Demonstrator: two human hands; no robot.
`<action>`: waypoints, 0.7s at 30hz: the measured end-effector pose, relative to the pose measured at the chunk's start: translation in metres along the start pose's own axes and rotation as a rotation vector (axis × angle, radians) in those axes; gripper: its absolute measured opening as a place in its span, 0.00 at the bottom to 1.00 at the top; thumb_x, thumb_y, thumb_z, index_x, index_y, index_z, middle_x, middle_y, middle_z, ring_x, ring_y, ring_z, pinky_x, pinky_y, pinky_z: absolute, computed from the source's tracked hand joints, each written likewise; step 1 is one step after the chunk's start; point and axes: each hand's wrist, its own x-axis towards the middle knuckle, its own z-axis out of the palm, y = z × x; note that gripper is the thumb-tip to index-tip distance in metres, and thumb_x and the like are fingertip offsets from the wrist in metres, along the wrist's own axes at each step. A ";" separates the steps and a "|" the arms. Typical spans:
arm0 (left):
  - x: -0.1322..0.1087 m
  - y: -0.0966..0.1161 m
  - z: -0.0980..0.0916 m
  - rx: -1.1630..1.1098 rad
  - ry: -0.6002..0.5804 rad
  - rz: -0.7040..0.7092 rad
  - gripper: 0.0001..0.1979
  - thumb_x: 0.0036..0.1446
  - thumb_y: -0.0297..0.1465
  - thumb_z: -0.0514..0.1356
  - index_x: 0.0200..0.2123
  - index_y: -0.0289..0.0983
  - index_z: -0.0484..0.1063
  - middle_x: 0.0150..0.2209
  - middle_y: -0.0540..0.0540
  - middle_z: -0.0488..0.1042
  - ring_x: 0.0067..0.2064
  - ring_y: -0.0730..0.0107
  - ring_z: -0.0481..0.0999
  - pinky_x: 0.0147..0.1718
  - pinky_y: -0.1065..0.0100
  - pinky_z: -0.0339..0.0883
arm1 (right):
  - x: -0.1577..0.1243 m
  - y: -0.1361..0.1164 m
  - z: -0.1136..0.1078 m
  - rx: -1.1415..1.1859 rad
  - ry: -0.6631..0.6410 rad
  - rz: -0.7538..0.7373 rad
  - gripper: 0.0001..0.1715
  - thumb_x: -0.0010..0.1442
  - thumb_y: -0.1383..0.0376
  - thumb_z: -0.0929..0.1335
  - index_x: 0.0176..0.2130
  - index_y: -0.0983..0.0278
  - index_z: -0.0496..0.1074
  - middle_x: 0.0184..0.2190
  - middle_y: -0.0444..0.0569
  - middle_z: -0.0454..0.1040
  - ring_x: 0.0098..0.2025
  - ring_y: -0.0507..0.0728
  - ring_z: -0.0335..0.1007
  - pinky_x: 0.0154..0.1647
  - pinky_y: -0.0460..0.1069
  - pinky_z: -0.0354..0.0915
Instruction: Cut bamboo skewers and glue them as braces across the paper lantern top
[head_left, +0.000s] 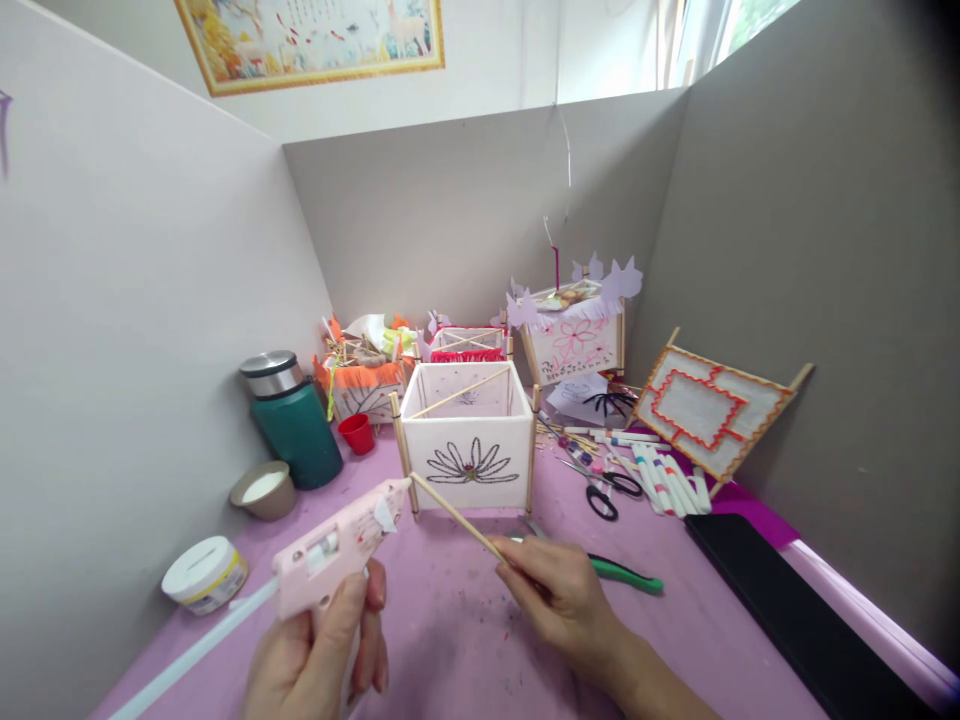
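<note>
My left hand (322,640) is wrapped round the handle of a pink glue gun (337,550), with a long translucent glue stick (199,650) sticking out of its back. My right hand (559,600) pinches a thin wooden stick (457,518). The stick's far end is at the glue gun's nozzle; whether they touch I cannot tell. Just behind stands a white box-shaped lantern (480,440) with wooden corner posts and a dark flower drawn on its front. One wooden stick (461,393) lies slantwise across its open top. Green-handled pliers (626,573) lie partly hidden behind my right hand.
On the left are a green thermos (296,430), a red cup (356,434), a bowl of white stuff (264,492) and a white tub (205,575). Scissors (604,490), several markers (670,478) and a framed panel (712,410) are at right. Other decorated lanterns (577,345) stand behind. Grey partitions enclose the table.
</note>
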 end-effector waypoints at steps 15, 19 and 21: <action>0.000 -0.001 -0.005 0.189 -0.019 0.018 0.20 0.57 0.49 0.53 0.30 0.38 0.69 0.13 0.53 0.62 0.19 0.72 0.63 0.19 0.72 0.58 | -0.002 0.000 0.000 -0.026 0.007 0.006 0.15 0.63 0.67 0.62 0.47 0.63 0.73 0.21 0.44 0.65 0.23 0.51 0.61 0.24 0.45 0.55; 0.000 -0.001 -0.007 0.243 -0.023 0.033 0.20 0.57 0.49 0.53 0.29 0.38 0.70 0.13 0.52 0.63 0.19 0.71 0.63 0.20 0.71 0.60 | -0.003 0.001 0.001 -0.031 0.011 0.000 0.15 0.62 0.68 0.63 0.47 0.63 0.74 0.22 0.45 0.66 0.24 0.51 0.61 0.24 0.46 0.55; 0.000 0.000 -0.006 0.271 -0.014 0.039 0.20 0.56 0.49 0.54 0.28 0.38 0.70 0.13 0.51 0.63 0.19 0.70 0.64 0.20 0.70 0.60 | -0.003 0.002 0.002 -0.032 0.011 0.000 0.15 0.62 0.68 0.63 0.47 0.63 0.74 0.22 0.45 0.67 0.24 0.51 0.62 0.24 0.46 0.55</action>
